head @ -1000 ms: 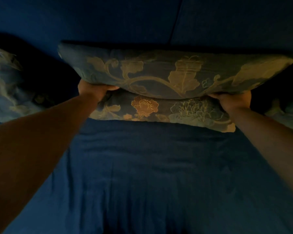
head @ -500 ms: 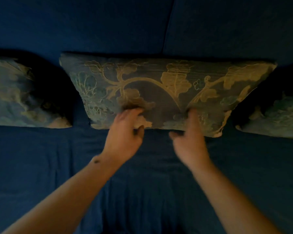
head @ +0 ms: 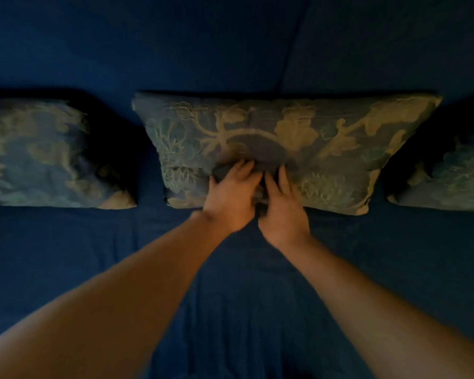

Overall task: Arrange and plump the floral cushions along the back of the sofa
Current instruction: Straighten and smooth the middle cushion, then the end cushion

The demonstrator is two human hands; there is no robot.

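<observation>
Three floral cushions, blue-grey with gold vine patterns, lean against the dark blue sofa back. The middle cushion point(head: 326, 138) stands upright in the centre. My left hand point(head: 230, 192) and my right hand point(head: 281, 206) press side by side into its lower middle, fingers spread flat, denting the fabric there. Neither hand grips anything. The left cushion point(head: 39, 154) sits apart at the left edge. The right cushion point(head: 454, 173) is partly cut off by the right edge of the view.
The sofa seat point(head: 244, 310) is covered in wrinkled dark blue fabric and stretches toward me under my forearms. A seam runs down the sofa back point(head: 290, 45) above the middle cushion. Dark gaps separate the cushions. Light is dim.
A second ago both hands held the middle cushion by its ends, lifted. It now rests against the back, and my hands have come together and pushed into its lower centre.
</observation>
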